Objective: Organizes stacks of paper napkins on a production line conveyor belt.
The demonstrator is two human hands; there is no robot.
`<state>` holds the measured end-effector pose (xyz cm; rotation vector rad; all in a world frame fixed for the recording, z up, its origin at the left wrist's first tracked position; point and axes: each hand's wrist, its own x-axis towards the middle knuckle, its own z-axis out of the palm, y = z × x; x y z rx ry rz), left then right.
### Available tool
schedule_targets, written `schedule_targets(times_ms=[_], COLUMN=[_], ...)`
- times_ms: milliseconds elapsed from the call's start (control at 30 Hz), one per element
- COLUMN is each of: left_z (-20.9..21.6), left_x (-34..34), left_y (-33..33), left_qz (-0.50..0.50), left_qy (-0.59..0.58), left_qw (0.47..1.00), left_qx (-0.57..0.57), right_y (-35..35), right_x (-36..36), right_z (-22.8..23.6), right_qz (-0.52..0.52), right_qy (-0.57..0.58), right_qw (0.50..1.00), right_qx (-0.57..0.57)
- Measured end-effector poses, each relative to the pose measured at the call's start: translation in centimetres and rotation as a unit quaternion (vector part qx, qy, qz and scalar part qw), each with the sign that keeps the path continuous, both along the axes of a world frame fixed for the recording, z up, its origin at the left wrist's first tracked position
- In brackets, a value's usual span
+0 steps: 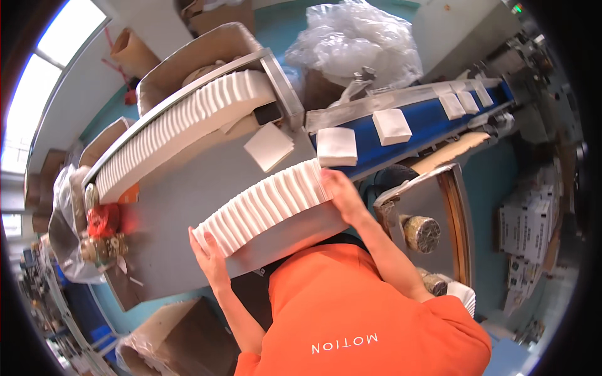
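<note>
A long row of folded white paper napkins [266,203] stands on edge on the grey table, bowed slightly in an arc. My left hand [212,258] presses against its left end, thumb on the near side. At the right end, beside the conveyor, my right hand [343,195] clasps the last napkins, so the row is squeezed between both hands. A longer row of napkins [188,113] lines the table's far edge against a metal rail. Between the two rows, near the conveyor, lies a small loose stack of napkins [269,147].
A blue conveyor belt [367,150] carries several small napkin stacks up to the table [169,219]. Behind stand a cardboard box [200,53] and a heap of clear plastic bags [357,44]. Tape rolls [421,234] rest on a side stand at right; another carton [179,335] sits below left.
</note>
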<state>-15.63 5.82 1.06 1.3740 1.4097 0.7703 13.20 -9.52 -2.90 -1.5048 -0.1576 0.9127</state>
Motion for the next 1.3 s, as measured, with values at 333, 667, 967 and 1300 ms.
schedule_targets(times_ms=[333,667,967,1300], left_z=[2.1,1.8,2.2,2.2], left_x=[2.8,4.9,5.4,6.0], left_y=[-0.5,-1.9,-1.4,-1.7], left_qz=[-0.034,-0.094,-0.092,-0.124], left_qy=[0.136,0.155,0.153,0.140], left_qw=[0.988,0.975,0.977,0.975], left_qx=[0.068,0.132,0.116,0.119], right_y=[-1.8,2.0,-2.2,0.5], right_x=[1.5,-1.0,1.9,1.4], right_z=[-0.5,3.4,2.0,0.5], right_qz=[0.212,0.149,0.168,-0.022], right_qy=[0.155,-0.030,0.214,-0.022], right_qw=[0.962,0.987,0.962,0.999], right_qx=[-0.080,-0.048,-0.022,-0.025])
